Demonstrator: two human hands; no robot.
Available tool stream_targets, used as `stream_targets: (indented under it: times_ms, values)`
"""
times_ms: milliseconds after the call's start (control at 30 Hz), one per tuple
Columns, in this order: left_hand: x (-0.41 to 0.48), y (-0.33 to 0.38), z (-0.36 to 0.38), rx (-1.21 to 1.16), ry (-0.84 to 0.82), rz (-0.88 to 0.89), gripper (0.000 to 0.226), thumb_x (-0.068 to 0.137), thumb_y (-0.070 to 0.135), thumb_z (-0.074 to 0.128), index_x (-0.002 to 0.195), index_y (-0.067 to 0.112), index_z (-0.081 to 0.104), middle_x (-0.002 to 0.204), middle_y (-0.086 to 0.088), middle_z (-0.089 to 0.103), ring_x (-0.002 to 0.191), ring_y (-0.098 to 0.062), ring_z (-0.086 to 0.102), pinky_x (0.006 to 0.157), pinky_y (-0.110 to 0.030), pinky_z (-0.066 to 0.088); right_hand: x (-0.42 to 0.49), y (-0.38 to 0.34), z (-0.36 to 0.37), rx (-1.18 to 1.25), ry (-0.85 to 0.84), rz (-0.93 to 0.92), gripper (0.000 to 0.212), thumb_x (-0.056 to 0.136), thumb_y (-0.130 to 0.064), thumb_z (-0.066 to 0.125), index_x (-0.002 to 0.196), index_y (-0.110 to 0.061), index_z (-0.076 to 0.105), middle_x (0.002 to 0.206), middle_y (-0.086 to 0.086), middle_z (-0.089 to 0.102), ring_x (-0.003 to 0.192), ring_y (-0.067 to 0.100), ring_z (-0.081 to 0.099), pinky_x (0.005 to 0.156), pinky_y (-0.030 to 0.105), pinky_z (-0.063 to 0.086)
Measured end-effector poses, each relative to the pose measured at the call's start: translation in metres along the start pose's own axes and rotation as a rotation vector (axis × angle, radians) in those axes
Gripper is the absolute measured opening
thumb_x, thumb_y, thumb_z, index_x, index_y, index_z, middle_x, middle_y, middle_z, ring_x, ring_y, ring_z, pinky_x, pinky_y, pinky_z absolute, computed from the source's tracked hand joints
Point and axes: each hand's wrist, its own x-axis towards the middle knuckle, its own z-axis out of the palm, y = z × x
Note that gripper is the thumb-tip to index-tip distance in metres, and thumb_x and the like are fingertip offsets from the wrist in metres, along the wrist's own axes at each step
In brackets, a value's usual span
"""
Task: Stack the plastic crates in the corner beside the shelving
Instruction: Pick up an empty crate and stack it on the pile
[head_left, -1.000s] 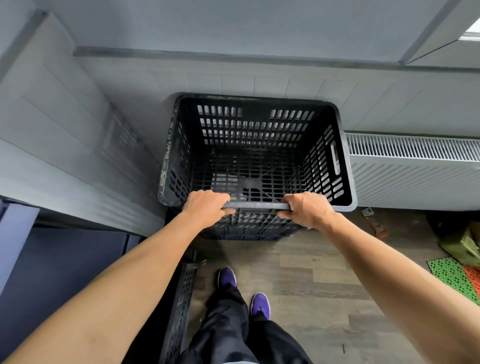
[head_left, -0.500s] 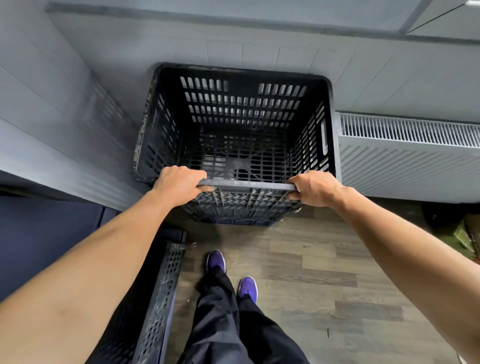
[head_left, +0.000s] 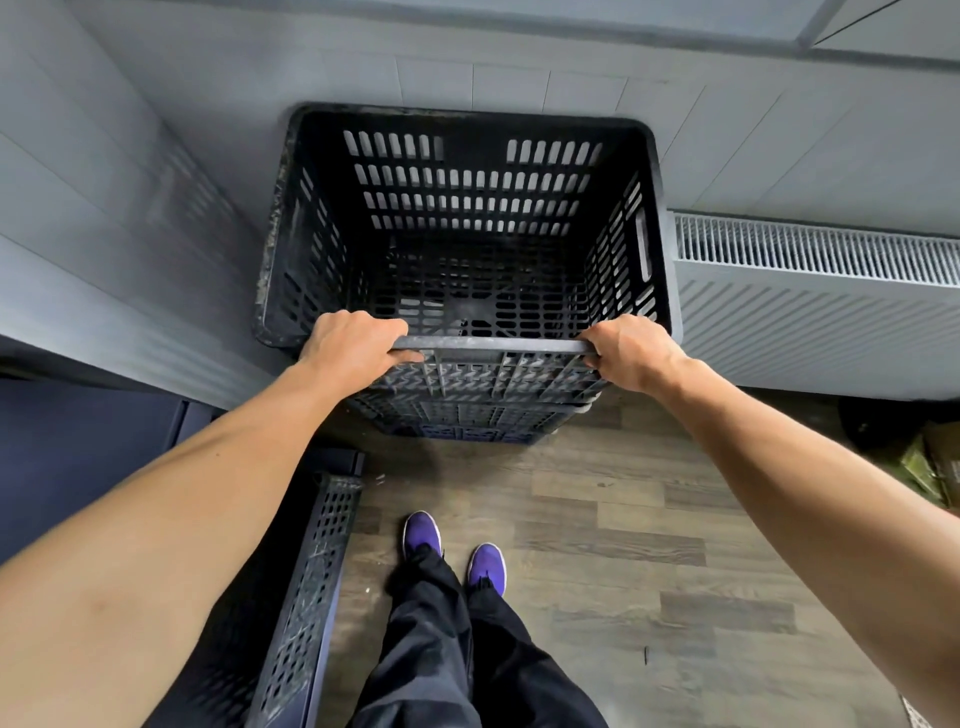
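From the head view: gripping the near rim of the black crate (head_left: 467, 197) with left hand (head_left: 353, 345) and right hand (head_left: 631, 351), both curled over it. Directly above a second crate (head_left: 467, 415), just below both hands.

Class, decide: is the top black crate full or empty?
Empty. The top black crate shows bare slotted floor and walls, nothing lying inside.

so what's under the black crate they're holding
Another dark crate sits under the top crate; only its front edge shows. Its inside and any more below are covered. The left hand and right hand grip the top crate's near rim.
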Motion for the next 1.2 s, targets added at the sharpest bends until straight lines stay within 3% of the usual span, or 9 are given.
stream_targets:
  times_ms: [200,333,567,800,900,1033,1200]
  values:
    - [-0.004,-0.010,0.002,-0.012,0.012,0.006,0.048,0.088,0.069,0.041,0.084,0.023,0.051,0.051,0.008,0.039,0.051,-0.021,0.047,0.052,-0.029,0.037,-0.003,-0.010,0.003,0.032,-0.007,0.000,0.008,0.090,-0.017,0.057,0.092,-0.017,0.064,0.088,0.009,0.069,0.081,0.032,0.065,0.068,0.037,0.053]
    - [-0.012,-0.011,0.010,-0.022,0.008,-0.006,0.048,0.088,0.069,0.042,0.094,0.024,0.056,0.053,0.005,0.044,0.052,-0.023,0.050,0.051,-0.028,0.036,-0.007,-0.017,0.007,0.001,0.002,-0.019,0.010,0.092,-0.014,0.056,0.096,-0.014,0.065,0.086,0.009,0.069,0.078,0.032,0.066,0.065,0.036,0.052]
    - [-0.011,-0.018,0.006,-0.023,-0.030,0.007,0.051,0.087,0.070,0.039,0.093,0.022,0.057,0.053,0.006,0.047,0.050,-0.020,0.050,0.051,-0.028,0.036,-0.006,-0.021,0.010,0.014,-0.020,-0.032,0.008,0.091,-0.011,0.056,0.091,-0.014,0.063,0.085,0.008,0.069,0.078,0.031,0.065,0.071,0.040,0.055]
    - [-0.008,-0.011,0.004,-0.088,-0.108,-0.073,0.044,0.091,0.063,0.044,0.112,0.027,0.056,0.062,0.003,0.052,0.062,-0.024,0.055,0.057,-0.030,0.041,-0.004,-0.018,0.017,0.026,0.006,0.001,0.010,0.090,-0.014,0.054,0.089,-0.019,0.062,0.078,0.005,0.065,0.071,0.029,0.061,0.066,0.037,0.051]
    - [-0.009,-0.005,0.002,-0.114,-0.133,-0.114,0.041,0.093,0.057,0.047,0.117,0.025,0.056,0.070,0.003,0.058,0.074,-0.024,0.061,0.068,-0.033,0.043,-0.004,-0.023,0.018,0.022,0.001,0.036,0.010,0.090,-0.020,0.054,0.094,-0.022,0.064,0.074,0.001,0.060,0.070,0.027,0.058,0.064,0.035,0.048]
    - [-0.007,-0.003,0.005,-0.174,-0.174,-0.192,0.036,0.094,0.052,0.052,0.118,0.026,0.058,0.086,0.002,0.066,0.092,-0.026,0.061,0.090,-0.040,0.036,-0.001,-0.045,0.012,0.084,-0.011,-0.059,0.025,0.088,-0.043,0.059,0.110,-0.030,0.058,0.090,0.001,0.068,0.083,0.027,0.064,0.068,0.035,0.049]
    - [-0.003,-0.010,0.003,-0.270,-0.294,-0.133,0.044,0.089,0.067,0.046,0.100,0.027,0.061,0.070,0.006,0.060,0.076,-0.023,0.057,0.085,-0.040,0.038,0.022,-0.096,0.008,0.119,0.010,-0.171,0.042,0.091,-0.057,0.051,0.118,-0.025,0.055,0.093,0.003,0.069,0.085,0.029,0.066,0.068,0.038,0.052]
